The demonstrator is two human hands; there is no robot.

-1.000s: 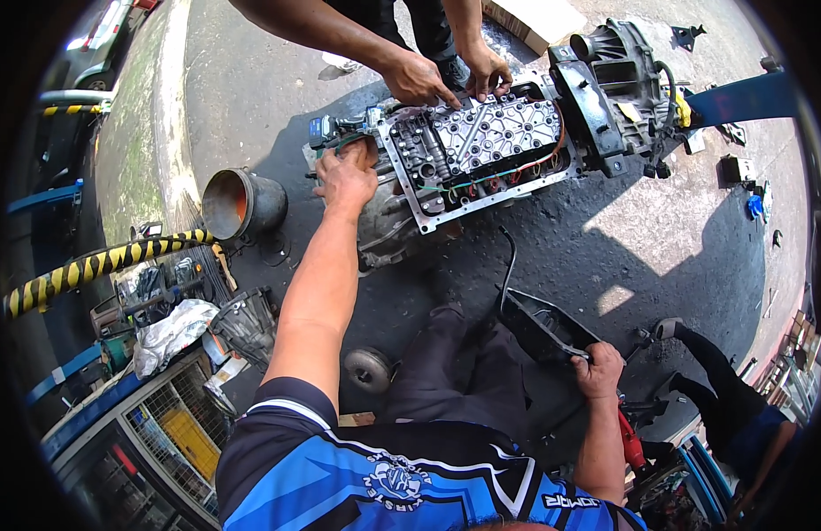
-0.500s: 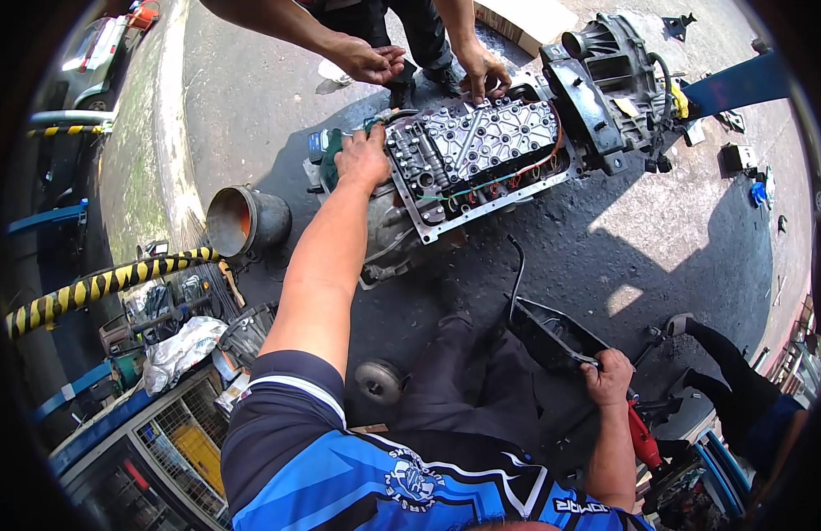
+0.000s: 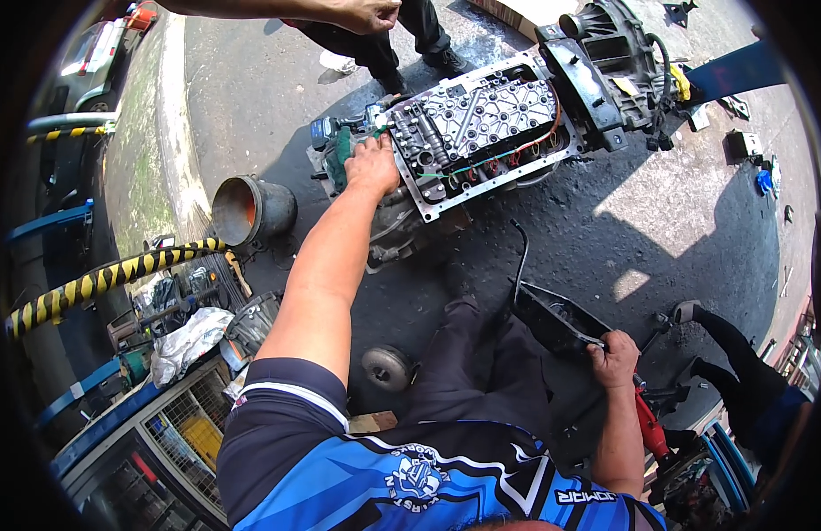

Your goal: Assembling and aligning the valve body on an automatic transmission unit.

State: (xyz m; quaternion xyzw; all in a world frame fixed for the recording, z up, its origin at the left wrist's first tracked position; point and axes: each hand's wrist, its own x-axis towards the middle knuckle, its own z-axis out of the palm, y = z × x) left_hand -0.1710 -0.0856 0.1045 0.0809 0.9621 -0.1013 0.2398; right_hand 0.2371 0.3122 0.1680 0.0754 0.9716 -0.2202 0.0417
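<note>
An automatic transmission (image 3: 397,217) lies on the ground ahead of me with its underside up, showing the silver valve body (image 3: 490,124) and coloured wires inside a bolted flange. My left hand (image 3: 372,166) rests at the flange's near left corner, fingers stretched over the edge beside a green cloth (image 3: 342,157); no held object shows in it. Low at the right, my right hand (image 3: 614,358) is closed on the rim of a black oil pan (image 3: 556,317), tilted beside my leg. A thin, bent black strip (image 3: 522,252), perhaps a gasket, sticks up from the pan's far end.
Across the transmission stands another person, one hand (image 3: 371,15) at the top edge. A metal bucket (image 3: 267,212) is to the left, near a yellow-black striped bar (image 3: 101,283). A small wheel (image 3: 387,367) lies by my legs. A red tool (image 3: 649,425) is beside my right forearm.
The other person's hands have drawn back from the valve body, and one has left view. My left hand has shifted slightly right along the transmission's edge. My right hand still holds the pan.
</note>
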